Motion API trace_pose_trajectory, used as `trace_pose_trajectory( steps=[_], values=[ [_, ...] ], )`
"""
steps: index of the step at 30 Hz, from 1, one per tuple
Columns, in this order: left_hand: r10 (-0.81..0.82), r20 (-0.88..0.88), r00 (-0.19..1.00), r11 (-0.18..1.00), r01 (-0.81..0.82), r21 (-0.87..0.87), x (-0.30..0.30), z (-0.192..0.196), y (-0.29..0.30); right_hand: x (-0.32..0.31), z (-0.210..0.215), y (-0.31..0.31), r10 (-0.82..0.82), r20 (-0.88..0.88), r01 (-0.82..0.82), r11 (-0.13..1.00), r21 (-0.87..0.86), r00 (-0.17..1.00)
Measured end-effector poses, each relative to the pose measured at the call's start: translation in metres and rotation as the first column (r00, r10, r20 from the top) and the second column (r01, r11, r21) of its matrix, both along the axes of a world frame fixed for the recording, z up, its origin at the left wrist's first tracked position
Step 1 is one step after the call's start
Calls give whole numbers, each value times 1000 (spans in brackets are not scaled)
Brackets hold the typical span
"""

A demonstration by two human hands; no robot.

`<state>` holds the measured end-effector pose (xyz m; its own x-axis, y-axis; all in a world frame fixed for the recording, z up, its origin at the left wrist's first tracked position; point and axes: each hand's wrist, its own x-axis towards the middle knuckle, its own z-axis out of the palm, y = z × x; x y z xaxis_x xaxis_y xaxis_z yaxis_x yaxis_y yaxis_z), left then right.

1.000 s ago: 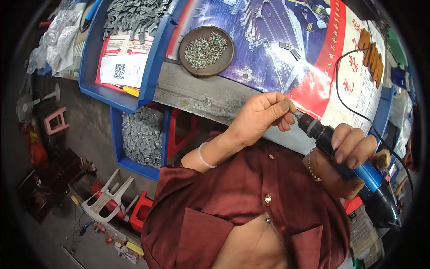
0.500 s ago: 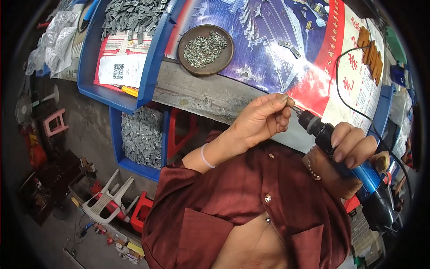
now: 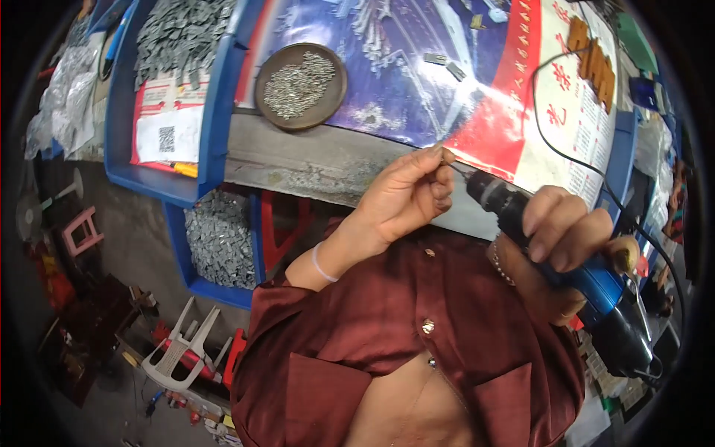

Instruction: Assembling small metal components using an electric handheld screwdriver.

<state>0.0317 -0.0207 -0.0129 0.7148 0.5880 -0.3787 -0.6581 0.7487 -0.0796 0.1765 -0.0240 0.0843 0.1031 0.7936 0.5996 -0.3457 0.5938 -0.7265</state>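
Note:
My right hand [image 3: 570, 231] is wrapped around a blue and black electric screwdriver [image 3: 599, 290], which tilts with its black nose toward my left hand. Thumb and fingertips of my left hand [image 3: 406, 190] are pinched together at the thin bit [image 3: 459, 170]. Whatever small piece they hold there is hidden. Both hands are above the near edge of the table. Beyond them, a round brown bowl [image 3: 328, 112] holds many small metal screws [image 3: 298, 86]. Two small grey pieces [image 3: 456, 72] lie on the poster to the right of the bowl.
A blue tray [image 3: 216, 160] at left holds grey parts [image 3: 186, 37] and papers. Below it, another blue bin [image 3: 223, 293] holds more grey parts [image 3: 223, 242]. A black cable [image 3: 555, 141] crosses the poster [image 3: 387, 97] near brown pieces [image 3: 592, 63] at far right.
The whole view has shifted, so table and trays appear further left. My left hand stays pinched at the bit, and my right hand keeps its grip on the electric screwdriver.

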Motion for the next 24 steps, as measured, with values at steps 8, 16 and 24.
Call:
trace_pose_trajectory(
  steps=[8, 16, 24],
  values=[
    [8, 5, 1000, 1000, -8, -9, -1, 0, 0, 10, -5, 8, 110, 99, -119, 989, 91, 989],
    [-2, 38, 999, 999, 3, -34, 2, -1, 1, 17, -2, 9, 172, 145, -186, 979, 87, 974],
    [-12, 21, 1000, 999, 14, -51, 0, 2, 4, 18, -3, 12, 162, 215, -184, 979, 85, 963]
  ],
)
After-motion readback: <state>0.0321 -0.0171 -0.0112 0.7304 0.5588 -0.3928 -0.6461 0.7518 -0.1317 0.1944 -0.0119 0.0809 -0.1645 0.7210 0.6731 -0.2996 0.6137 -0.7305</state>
